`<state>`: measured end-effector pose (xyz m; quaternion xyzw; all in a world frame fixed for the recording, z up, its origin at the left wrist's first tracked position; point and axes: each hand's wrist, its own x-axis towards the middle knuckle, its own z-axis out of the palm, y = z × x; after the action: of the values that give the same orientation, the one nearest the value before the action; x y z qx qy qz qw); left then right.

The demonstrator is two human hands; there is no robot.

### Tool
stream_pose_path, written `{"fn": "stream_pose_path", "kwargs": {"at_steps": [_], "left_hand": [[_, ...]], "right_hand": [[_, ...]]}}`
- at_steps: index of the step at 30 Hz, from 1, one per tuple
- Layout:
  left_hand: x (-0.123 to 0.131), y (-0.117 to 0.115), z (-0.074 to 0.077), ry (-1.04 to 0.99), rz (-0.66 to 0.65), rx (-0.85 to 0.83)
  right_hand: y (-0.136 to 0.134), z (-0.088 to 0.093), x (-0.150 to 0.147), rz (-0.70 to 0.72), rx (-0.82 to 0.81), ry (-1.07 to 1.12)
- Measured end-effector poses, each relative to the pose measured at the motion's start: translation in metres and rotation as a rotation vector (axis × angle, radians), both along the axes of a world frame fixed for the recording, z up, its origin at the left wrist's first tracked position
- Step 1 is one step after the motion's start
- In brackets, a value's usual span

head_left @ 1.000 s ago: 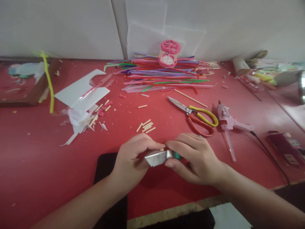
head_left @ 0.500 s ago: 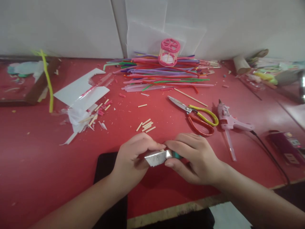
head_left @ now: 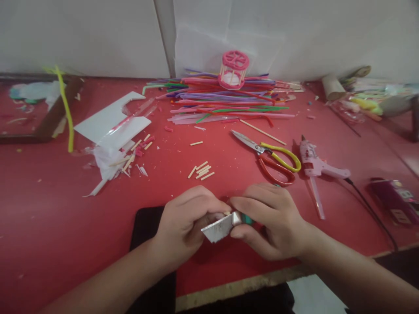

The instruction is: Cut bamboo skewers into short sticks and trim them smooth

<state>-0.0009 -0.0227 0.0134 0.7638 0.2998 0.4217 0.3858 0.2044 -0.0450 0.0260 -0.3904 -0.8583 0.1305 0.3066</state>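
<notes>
- Pinching a wooden stick point(head_left: 227, 213) just behind the knife point(head_left: 218, 228), left hand's point(head_left: 185, 222) grip is nearly closed.
- Right hand's point(head_left: 278, 222) grip wraps the knife's green handle.
- Beyond the knife, on the red worktop point(head_left: 81, 218): white card point(head_left: 98, 126) leftward, short sticks point(head_left: 204, 170), scissors point(head_left: 260, 149), then glue gun point(head_left: 314, 165) rightward.
- Farther beyond: pale wall point(head_left: 98, 39).

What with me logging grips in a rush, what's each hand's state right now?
Left hand: closed, apparently pinching a small wooden stick, mostly hidden.
Right hand: closed, holding a green-handled utility knife.

The green handle point(head_left: 248, 219) is mostly hidden — the right hand point(head_left: 279, 222) covers it.
</notes>
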Motion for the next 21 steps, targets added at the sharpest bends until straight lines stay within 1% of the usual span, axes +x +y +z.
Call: {"fn": "stream_pose_path", "kwargs": {"at_steps": [8,12,14,16,17,18,19,21], "left_hand": [[-0.002,0.000,0.000,-0.008,-0.023,0.048],[-0.001,0.000,0.003,0.002,-0.037,0.078],[0.000,-0.001,0.005,-0.019,-0.089,0.117],[0.000,-0.002,0.006,-0.045,-0.138,0.108],[0.000,-0.002,0.006,-0.040,-0.115,0.097],[0.000,-0.001,0.005,-0.022,-0.051,0.080],[0.000,0.000,0.003,-0.007,0.009,0.066],[-0.001,0.002,0.000,0.018,0.091,0.025]], "right_hand": [[-0.003,0.002,-0.003,-0.006,0.047,0.001],[-0.001,0.001,0.000,-0.016,0.072,0.001],[0.005,0.000,0.008,-0.098,0.070,-0.007],[0.013,0.000,0.018,-0.242,0.061,-0.006],[0.016,0.001,0.022,-0.306,0.059,0.009],[0.018,0.001,0.025,-0.347,0.070,0.035],[0.019,0.001,0.026,-0.357,0.072,0.051],[0.018,0.001,0.022,-0.306,0.070,0.064]]}}
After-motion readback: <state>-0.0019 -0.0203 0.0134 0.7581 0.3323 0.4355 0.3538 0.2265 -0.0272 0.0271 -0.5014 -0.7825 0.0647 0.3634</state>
